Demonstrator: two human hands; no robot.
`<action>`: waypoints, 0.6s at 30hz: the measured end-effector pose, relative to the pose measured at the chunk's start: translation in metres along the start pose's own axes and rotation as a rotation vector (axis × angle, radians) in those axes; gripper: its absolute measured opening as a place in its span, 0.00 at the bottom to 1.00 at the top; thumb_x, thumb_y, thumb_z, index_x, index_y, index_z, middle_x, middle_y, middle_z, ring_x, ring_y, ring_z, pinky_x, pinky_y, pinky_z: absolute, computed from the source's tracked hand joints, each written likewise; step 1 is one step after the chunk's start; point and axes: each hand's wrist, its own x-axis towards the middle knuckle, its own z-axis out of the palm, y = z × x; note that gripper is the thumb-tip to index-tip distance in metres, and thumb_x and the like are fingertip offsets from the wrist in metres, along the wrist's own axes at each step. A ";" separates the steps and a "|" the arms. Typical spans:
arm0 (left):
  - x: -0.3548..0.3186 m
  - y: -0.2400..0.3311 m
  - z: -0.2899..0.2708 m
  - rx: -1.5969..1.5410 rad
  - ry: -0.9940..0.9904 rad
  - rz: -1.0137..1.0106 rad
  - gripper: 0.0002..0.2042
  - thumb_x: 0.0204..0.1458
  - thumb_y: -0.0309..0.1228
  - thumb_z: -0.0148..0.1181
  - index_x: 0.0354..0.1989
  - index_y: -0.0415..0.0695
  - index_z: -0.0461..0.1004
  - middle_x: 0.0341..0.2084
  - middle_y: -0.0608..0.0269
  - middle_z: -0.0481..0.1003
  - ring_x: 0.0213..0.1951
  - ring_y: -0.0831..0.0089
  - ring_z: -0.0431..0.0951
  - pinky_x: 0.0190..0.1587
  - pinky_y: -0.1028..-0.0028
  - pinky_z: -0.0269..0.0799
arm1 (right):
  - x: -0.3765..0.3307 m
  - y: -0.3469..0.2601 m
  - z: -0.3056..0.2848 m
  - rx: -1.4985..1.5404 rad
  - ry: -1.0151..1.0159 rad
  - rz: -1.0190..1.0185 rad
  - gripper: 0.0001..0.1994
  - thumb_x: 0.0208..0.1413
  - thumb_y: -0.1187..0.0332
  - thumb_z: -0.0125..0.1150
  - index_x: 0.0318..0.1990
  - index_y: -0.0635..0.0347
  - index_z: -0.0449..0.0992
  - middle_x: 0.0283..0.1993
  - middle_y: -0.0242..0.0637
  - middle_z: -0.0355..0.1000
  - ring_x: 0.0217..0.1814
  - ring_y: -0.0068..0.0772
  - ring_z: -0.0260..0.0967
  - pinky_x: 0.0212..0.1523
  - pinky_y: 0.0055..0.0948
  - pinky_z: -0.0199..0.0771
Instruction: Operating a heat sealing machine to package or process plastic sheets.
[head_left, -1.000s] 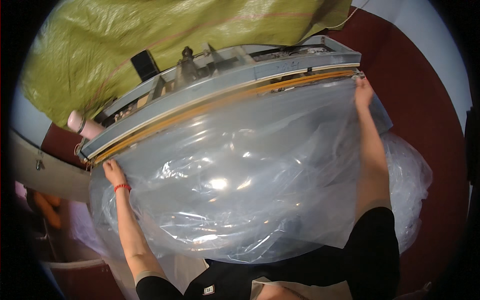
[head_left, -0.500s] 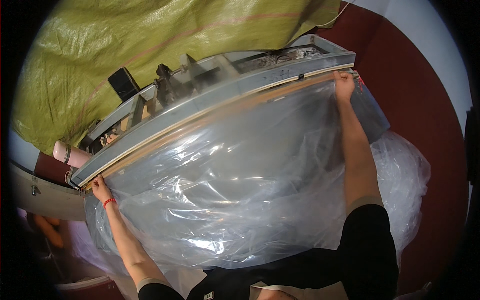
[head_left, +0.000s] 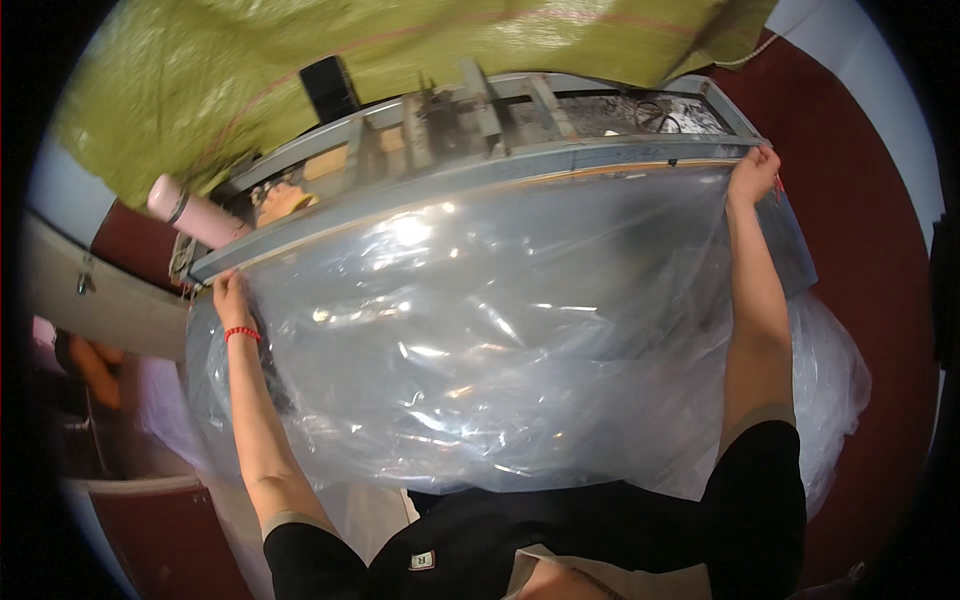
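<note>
A wide sheet of clear plastic film [head_left: 520, 345] spreads before me, its far edge running along a long grey metal frame [head_left: 430, 188]. My left hand [head_left: 230, 293] pinches the film's far left corner by the left end of the frame's front bar. At the far right corner my right hand [head_left: 752, 177] is closed on the same film, close against the bar's right end. Between them the film is drawn fairly straight along a thin pale strip on the bar. Toward my body it hangs in shiny wrinkles.
Behind the bar, the frame holds crosspieces and loose items. A pink bottle [head_left: 200, 212] leans at its left end, and a black phone [head_left: 329, 90] rests at the back against a yellow-green tarp [head_left: 420, 45]. More bunched film [head_left: 828, 390] bulges out at the right.
Both hands have brought the film's far edge up to the bar, covering the brown strip that showed below it. My right hand is nearer the frame's right end. The whole view has turned.
</note>
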 end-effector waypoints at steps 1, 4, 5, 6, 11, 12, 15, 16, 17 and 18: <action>-0.009 0.019 0.003 0.021 -0.156 -0.035 0.02 0.47 0.27 0.50 0.27 0.42 0.66 0.21 0.73 0.64 0.23 0.84 0.61 0.26 0.84 0.58 | -0.006 -0.032 0.002 0.085 -0.053 -0.153 0.08 0.49 0.71 0.50 0.37 0.61 0.67 0.33 0.38 0.68 0.34 0.33 0.67 0.39 0.28 0.65; -0.048 0.099 -0.006 -0.076 -0.398 0.066 0.00 0.48 0.25 0.48 0.28 0.44 0.65 0.21 0.74 0.64 0.25 0.84 0.63 0.27 0.85 0.58 | -0.060 -0.151 0.009 0.335 -0.308 -0.436 0.06 0.48 0.71 0.54 0.34 0.61 0.68 0.30 0.36 0.68 0.32 0.29 0.66 0.36 0.25 0.65; -0.063 0.123 -0.028 -0.085 -0.398 0.090 0.01 0.48 0.24 0.49 0.29 0.43 0.65 0.22 0.74 0.64 0.27 0.84 0.64 0.30 0.84 0.59 | -0.092 -0.206 -0.003 0.504 -0.462 -0.424 0.05 0.47 0.72 0.54 0.33 0.61 0.68 0.28 0.34 0.67 0.32 0.25 0.64 0.35 0.22 0.64; -0.076 0.141 -0.042 -0.086 -0.379 0.110 0.01 0.47 0.23 0.49 0.29 0.43 0.65 0.23 0.73 0.64 0.28 0.84 0.64 0.31 0.84 0.60 | -0.121 -0.247 -0.010 0.572 -0.657 -0.419 0.04 0.47 0.73 0.54 0.32 0.61 0.69 0.28 0.34 0.67 0.32 0.21 0.63 0.34 0.20 0.64; -0.119 0.182 -0.104 -0.070 -0.316 0.187 0.05 0.45 0.20 0.51 0.31 0.43 0.65 0.27 0.72 0.64 0.32 0.83 0.64 0.37 0.83 0.60 | -0.267 -0.365 -0.046 0.744 -1.089 -0.905 0.15 0.41 0.64 0.61 0.35 0.62 0.69 0.36 0.40 0.67 0.42 0.40 0.65 0.43 0.31 0.64; -0.125 0.189 -0.116 -0.020 -0.287 0.251 0.06 0.44 0.20 0.51 0.32 0.43 0.65 0.28 0.72 0.64 0.32 0.82 0.64 0.39 0.82 0.59 | -0.291 -0.378 -0.059 0.728 -1.142 -0.939 0.16 0.40 0.63 0.61 0.36 0.61 0.69 0.37 0.41 0.67 0.42 0.42 0.65 0.43 0.32 0.65; -0.133 0.198 -0.134 0.127 -0.193 0.403 0.06 0.44 0.22 0.52 0.32 0.41 0.66 0.26 0.70 0.67 0.31 0.77 0.66 0.41 0.79 0.59 | -0.343 -0.377 -0.071 0.805 -1.735 -0.617 0.13 0.38 0.59 0.64 0.24 0.59 0.73 0.19 0.40 0.69 0.21 0.34 0.66 0.25 0.30 0.65; -0.131 0.194 -0.150 0.328 -0.368 0.401 0.05 0.44 0.25 0.52 0.30 0.40 0.66 0.25 0.66 0.68 0.31 0.73 0.67 0.40 0.77 0.60 | -0.352 -0.367 -0.074 0.829 -1.779 -0.592 0.12 0.38 0.60 0.64 0.24 0.60 0.73 0.19 0.39 0.69 0.20 0.30 0.65 0.25 0.28 0.64; -0.131 0.190 -0.161 0.526 -0.548 0.391 0.05 0.45 0.28 0.53 0.29 0.40 0.67 0.25 0.61 0.69 0.31 0.70 0.67 0.39 0.76 0.60 | -0.353 -0.353 -0.075 0.848 -1.823 -0.564 0.11 0.38 0.61 0.64 0.23 0.60 0.73 0.19 0.38 0.69 0.20 0.26 0.64 0.24 0.26 0.63; -0.135 0.193 -0.161 0.716 -0.686 0.442 0.08 0.45 0.32 0.52 0.26 0.39 0.68 0.22 0.53 0.69 0.28 0.60 0.67 0.34 0.71 0.62 | -0.348 -0.333 -0.072 0.809 -1.782 -0.480 0.11 0.39 0.62 0.64 0.23 0.60 0.73 0.19 0.35 0.69 0.20 0.24 0.62 0.24 0.25 0.63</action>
